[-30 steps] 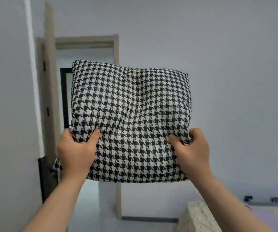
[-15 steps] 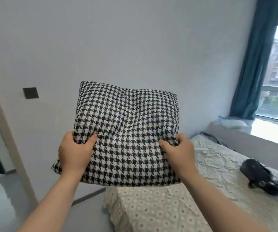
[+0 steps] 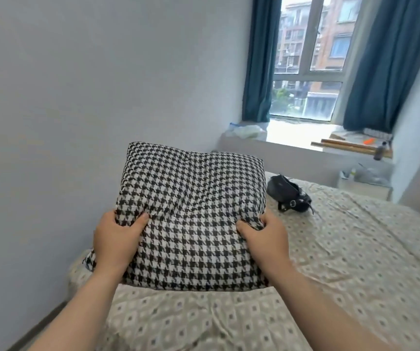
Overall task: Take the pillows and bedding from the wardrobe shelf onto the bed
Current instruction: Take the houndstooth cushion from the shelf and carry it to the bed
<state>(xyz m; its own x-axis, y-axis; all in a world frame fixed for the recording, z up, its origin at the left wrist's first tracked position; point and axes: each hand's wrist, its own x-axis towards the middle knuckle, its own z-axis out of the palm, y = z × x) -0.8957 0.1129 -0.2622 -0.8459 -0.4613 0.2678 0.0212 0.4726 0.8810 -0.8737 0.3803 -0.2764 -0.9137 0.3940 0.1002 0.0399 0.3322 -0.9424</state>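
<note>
Over the bed's (image 3: 355, 262) near-left corner, left hand (image 3: 115, 240) and right hand (image 3: 267, 239) pinch the pillow's (image 3: 191, 211) side edges, thumbs on top, pillow tilted, bed directly below.

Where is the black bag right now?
In the head view, the black bag lies on the bed, just right of the checked pillow, near the window ledge.

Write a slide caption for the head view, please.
Left hand and right hand grip a houndstooth pillow over the bed.
</note>
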